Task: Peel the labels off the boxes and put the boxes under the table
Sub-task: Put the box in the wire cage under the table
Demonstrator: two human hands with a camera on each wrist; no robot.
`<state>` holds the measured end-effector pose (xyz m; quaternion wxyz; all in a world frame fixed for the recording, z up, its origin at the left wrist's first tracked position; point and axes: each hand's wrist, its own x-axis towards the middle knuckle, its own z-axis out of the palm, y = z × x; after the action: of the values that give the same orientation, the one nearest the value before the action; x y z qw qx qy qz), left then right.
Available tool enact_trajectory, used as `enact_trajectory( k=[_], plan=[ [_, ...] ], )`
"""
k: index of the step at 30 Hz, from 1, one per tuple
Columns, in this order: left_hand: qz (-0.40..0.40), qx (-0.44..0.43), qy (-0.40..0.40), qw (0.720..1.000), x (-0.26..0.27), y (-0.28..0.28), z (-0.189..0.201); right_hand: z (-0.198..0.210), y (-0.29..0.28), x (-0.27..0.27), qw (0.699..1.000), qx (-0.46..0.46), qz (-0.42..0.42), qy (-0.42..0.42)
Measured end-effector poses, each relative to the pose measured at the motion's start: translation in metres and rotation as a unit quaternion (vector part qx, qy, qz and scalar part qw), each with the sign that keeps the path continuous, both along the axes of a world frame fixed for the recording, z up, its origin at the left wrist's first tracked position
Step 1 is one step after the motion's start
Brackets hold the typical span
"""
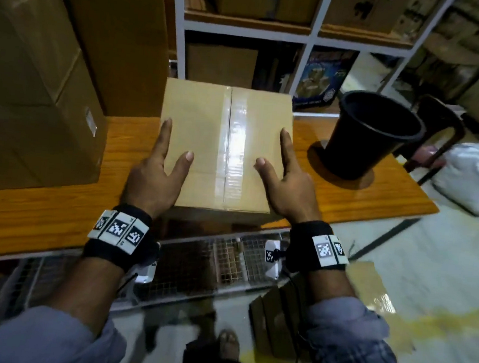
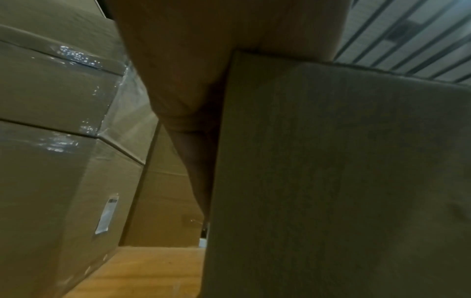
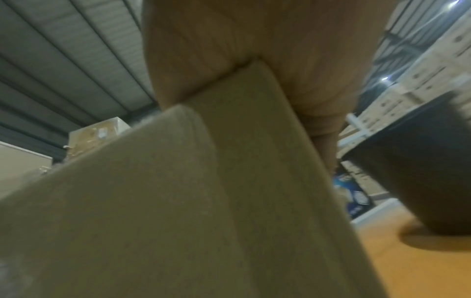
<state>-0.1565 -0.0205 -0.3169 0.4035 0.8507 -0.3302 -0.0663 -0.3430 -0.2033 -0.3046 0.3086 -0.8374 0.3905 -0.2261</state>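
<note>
We see black bucket upright near right end of table, toward far edge. Behind far edge we note white shelf rack, blue printed carton on low shelf. Past right end: dark chair, white sack on floor.

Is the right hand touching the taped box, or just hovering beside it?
Touching. The right wrist view shows the right hand pressed onto the box at its upper edge with no gap; the head view shows its thumb on top.

White shelving, glossy pale floor, ribbed ceiling
</note>
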Motion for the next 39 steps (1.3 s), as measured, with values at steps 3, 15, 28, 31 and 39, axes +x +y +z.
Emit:
enact_trajectory(
  k=[3,15,28,31,39],
  plan=[
    [-0.016,-0.012,-0.015,1.0,-0.02,0.02,-0.005,-0.009,0.032,-0.023,0.999,-0.007,-0.022,-0.024],
    [-0.054,-0.083,0.002,0.995,-0.072,0.045,0.021,-0.007,0.092,-0.117,0.992,-0.036,-0.101,-0.06],
    [-0.307,-0.105,0.085,0.942,-0.187,-0.092,0.052,0.031,0.034,-0.287,0.958,-0.043,-0.283,0.022],
    [-0.358,-0.092,0.145,0.918,-0.224,-0.13,0.035,0.017,0.02,-0.326,0.942,-0.029,-0.332,0.036],
    [-0.387,-0.019,0.328,0.862,-0.285,-0.212,-0.006,-0.022,0.001,-0.386,0.903,0.035,-0.425,0.049]
  ],
)
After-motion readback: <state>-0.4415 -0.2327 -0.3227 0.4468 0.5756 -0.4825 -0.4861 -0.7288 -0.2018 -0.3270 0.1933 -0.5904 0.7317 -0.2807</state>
